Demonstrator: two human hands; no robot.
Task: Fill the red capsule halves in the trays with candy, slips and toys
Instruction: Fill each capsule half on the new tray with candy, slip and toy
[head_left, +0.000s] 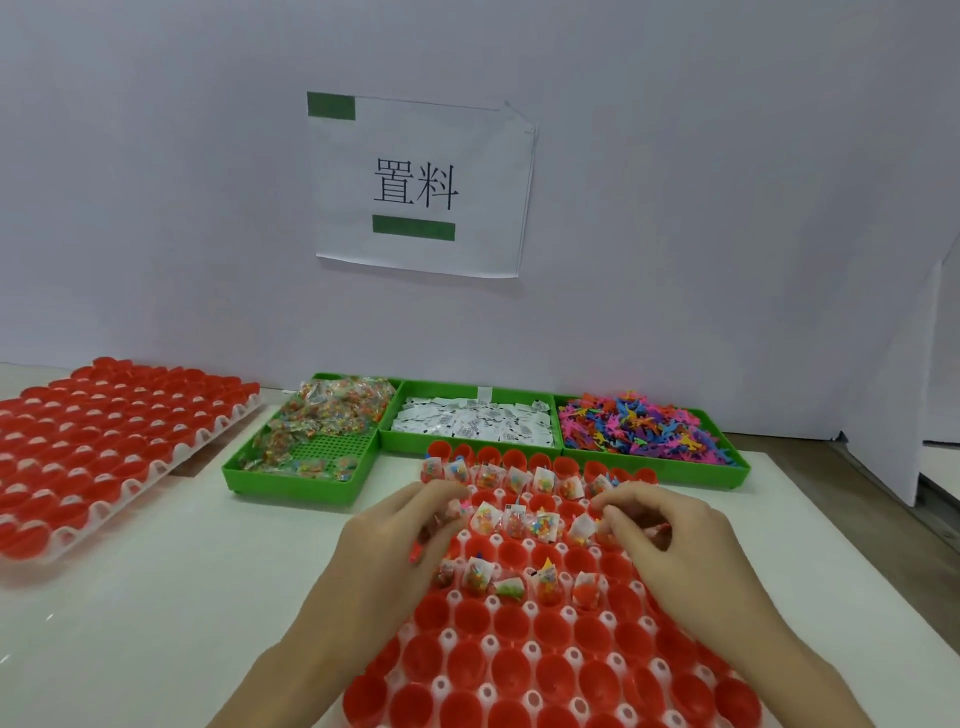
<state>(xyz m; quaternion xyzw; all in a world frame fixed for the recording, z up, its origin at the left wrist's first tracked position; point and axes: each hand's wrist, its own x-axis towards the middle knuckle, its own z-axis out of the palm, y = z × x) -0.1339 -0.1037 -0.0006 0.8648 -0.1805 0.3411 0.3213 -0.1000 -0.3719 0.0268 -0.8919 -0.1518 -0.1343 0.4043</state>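
While a white wall rose behind the bench, one printed paper sign with two green tape strips hung on it above a pale table. Two trays of red capsule halves lay on that table: a near tray directly under the person's arms and a second tray well apart at far left, its cups showing no filling. Three green bins stood side by side between the near tray and the wall: a candy bin on the left, a slip bin of white printed slips in the middle, and a toy bin heaped with pink, blue, orange and yellow toys on the right. Only the three farthest rows of the near tray held candy packets; the closer rows sat bare. The left hand hovered over the tray's left side, fingers curled around small coloured pieces. The right hand pinched at a packet in the second row, thumb and forefinger pressed together.
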